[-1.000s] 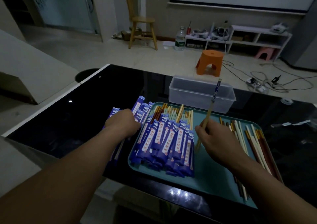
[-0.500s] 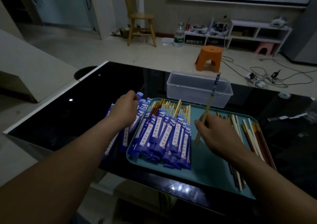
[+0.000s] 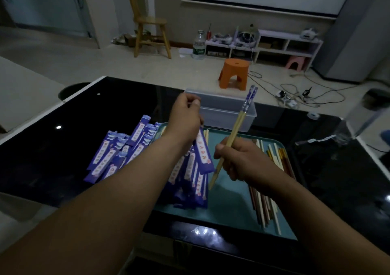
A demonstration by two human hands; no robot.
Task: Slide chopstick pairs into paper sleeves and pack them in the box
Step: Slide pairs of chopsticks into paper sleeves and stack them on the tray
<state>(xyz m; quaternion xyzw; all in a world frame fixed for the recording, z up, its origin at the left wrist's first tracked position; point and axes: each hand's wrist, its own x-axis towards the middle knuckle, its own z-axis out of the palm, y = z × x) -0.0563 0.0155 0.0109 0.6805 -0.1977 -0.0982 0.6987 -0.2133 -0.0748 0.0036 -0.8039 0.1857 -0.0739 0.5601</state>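
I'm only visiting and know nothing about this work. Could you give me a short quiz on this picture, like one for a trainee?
1. True or false: the chopstick pair in the right hand is already sheathed in paper.
2. What does the left hand pinch? A) a blue paper sleeve B) a water bottle C) a spoon
3. Fill in: seen from the person, the clear box stands ___ the teal tray.

Key: 1 false, the pair is bare; 2 A; 3 behind.
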